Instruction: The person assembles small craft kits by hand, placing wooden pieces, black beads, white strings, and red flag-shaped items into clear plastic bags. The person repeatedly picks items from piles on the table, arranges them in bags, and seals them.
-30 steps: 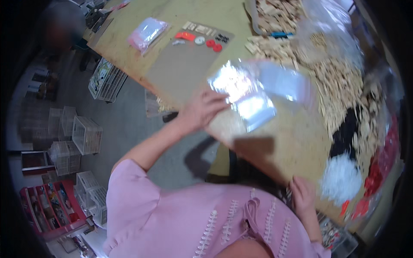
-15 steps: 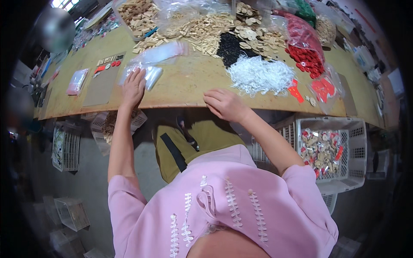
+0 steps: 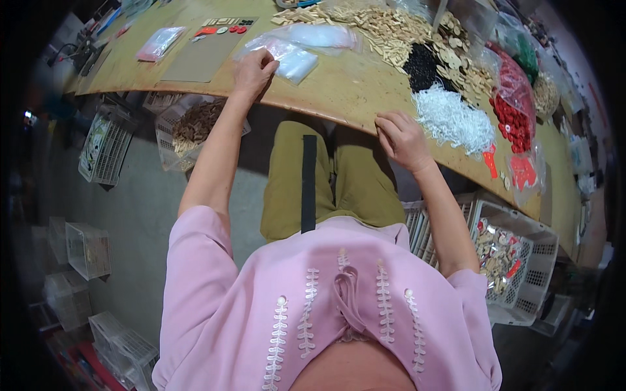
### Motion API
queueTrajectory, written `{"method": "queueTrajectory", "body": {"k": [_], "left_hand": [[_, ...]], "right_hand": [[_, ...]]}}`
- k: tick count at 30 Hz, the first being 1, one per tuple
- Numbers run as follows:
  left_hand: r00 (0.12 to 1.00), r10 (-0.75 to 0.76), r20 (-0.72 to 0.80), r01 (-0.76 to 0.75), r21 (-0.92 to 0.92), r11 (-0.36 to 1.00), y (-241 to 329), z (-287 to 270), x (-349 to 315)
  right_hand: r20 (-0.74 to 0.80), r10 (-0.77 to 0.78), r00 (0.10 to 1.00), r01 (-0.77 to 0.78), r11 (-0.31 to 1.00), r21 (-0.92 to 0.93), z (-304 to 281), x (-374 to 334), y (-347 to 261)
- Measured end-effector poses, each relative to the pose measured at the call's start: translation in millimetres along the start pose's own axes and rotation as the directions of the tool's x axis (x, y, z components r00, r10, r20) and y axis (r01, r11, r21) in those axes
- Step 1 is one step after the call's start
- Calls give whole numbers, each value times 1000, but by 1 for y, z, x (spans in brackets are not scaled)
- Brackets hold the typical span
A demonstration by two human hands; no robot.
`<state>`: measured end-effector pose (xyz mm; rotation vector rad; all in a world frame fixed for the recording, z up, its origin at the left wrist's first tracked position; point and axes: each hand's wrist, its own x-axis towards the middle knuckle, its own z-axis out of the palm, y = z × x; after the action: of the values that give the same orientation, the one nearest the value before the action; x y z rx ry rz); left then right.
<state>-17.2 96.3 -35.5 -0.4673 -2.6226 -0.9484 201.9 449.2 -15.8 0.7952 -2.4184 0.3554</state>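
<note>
My left hand [image 3: 253,75] lies over the near edge of some clear plastic bags [image 3: 298,66], its fingers bent and drawn together. Whatever the fingertips pinch, if anything, is hidden. Beside it lies a brown board [image 3: 199,60] with small wooden sticks, red and black discs and a red piece set out at its far end. At the front edge of the table [image 3: 345,98] rests my right hand [image 3: 404,140], loosely bent, thumb apart from the fingers, with nothing visible in it. Closest to that hand is a heap of white strings [image 3: 453,120].
Behind the strings lie black pieces [image 3: 427,66], wooden sticks [image 3: 385,32] and wooden discs [image 3: 451,55]. Red pieces [image 3: 512,124] spill from a bag at right. A crate of packed parts [image 3: 544,260] stands low right; a basket of wood pieces [image 3: 166,140] sits under the table.
The view has turned, shifting the table's things rightward. My left hand's fingers, stretched over the bags before, are now bent together. My right hand stays at the table edge.
</note>
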Motion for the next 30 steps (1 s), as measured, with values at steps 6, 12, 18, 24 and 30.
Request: {"method": "queueTrajectory", "body": {"k": [6, 12, 18, 24, 30], "left_hand": [[994, 35, -107, -50, -142, 989, 3, -2, -5], [986, -45, -159, -10, -332, 943, 13, -6, -11], [966, -107, -236, 102, -33, 994, 15, -3, -14], [995, 17, -99, -8, 90, 996, 21, -9, -18], [946, 311, 94, -312, -4, 950, 36, -15, -21]], "right_hand": [[32, 15, 999, -15, 1000, 2, -4, 5, -1], [37, 45, 998, -46, 998, 53, -7, 4, -2], [12, 100, 995, -101, 988, 116, -5, 5, -3], [-22, 127, 992, -121, 977, 177, -4, 4, 0], [-48, 80, 996, -69, 976, 206, -11, 6, 3]]}}
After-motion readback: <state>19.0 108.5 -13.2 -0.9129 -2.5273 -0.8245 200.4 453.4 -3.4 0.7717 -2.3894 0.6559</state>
